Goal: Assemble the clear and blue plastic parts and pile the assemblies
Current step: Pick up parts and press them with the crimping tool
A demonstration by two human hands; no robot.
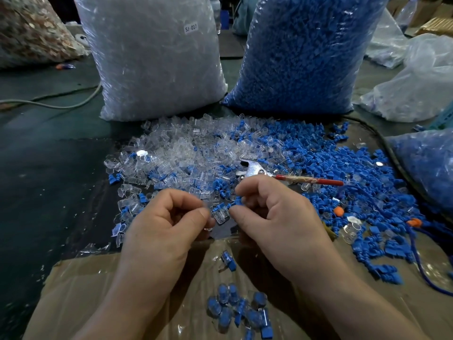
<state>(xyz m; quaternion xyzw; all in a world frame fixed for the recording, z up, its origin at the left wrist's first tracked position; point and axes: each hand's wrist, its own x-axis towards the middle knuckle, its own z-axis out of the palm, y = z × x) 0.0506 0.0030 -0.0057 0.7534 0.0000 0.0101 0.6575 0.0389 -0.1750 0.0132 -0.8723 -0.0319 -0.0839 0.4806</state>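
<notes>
Fingers [193,217] of the left hand [161,231] pinch a clear part [221,218]; the right hand [282,217] pinches a blue part [237,201] just beside it, with assemblies [240,310] piled behind the fingers.

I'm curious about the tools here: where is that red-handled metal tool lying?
In the head view, the red-handled tool lies right of centre, just beyond the right hand, where the clear parts meet the blue parts.

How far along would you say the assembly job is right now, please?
Early. Done: a small pile of assemblies lies on the cardboard. In hand: the left hand pinches a clear part while the right hand holds a blue part at it. Left: big loose heaps of clear parts and blue parts, plus two full bags.
</notes>
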